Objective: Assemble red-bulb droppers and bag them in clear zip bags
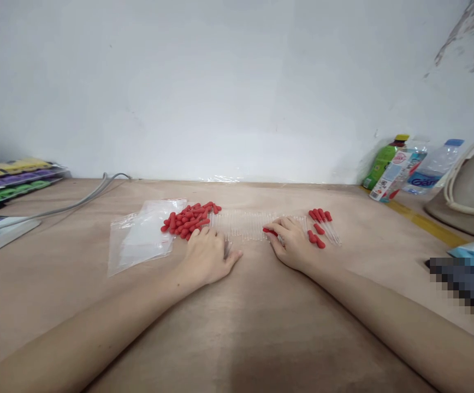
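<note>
Forearms [130, 311], left hand [207, 255], grip unclear, right hand [292, 243] pinching red bulb [267, 230], bottle [423, 181] labelled "Gan"

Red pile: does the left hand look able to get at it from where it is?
Likely yes: the left hand sits at the near edge of the red pile, with nothing visible between them. The bags lie to the pile's left, leaving that near side free.
</note>
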Tool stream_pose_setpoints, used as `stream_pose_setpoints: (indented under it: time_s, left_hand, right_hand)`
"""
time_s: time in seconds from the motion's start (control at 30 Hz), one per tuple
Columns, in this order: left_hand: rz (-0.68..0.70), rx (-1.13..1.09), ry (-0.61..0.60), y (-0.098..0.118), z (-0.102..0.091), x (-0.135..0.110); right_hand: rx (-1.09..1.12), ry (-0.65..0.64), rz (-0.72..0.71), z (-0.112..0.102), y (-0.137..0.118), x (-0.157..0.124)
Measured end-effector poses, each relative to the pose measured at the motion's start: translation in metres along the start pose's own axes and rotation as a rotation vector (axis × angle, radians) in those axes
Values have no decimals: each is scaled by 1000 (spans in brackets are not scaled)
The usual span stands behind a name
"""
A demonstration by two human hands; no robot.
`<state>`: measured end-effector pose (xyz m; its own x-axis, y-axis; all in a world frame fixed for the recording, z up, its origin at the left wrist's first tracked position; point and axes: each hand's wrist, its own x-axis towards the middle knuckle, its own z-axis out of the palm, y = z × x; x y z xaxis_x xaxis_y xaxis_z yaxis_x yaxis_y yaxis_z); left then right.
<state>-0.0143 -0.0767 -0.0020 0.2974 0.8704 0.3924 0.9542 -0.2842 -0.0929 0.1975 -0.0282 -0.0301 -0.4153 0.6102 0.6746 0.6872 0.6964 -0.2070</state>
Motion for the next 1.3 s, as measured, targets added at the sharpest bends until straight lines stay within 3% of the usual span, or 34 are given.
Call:
stream_pose_setpoints:
  time_s: [0.2,0.4,0.57,0.83,1.3]
  left_hand:
    - [109,50,-109,10,-3,-6]
    - [187,-130,45,6,11,7]
    - [339,-328,164,-8,25,24]
    - [405,-497,144,-10,34,25]
    - [448,-507,192,-10,35,25]
  right_hand:
    - [73,11,20,0,0,0]
    - [107,-60,-18,-2,-3,0]
    - [106,-82,-86,-1,-2,-1]
    - [155,-80,-115,2,-4,0]
    - [281,-88,-126,3,-6,-1]
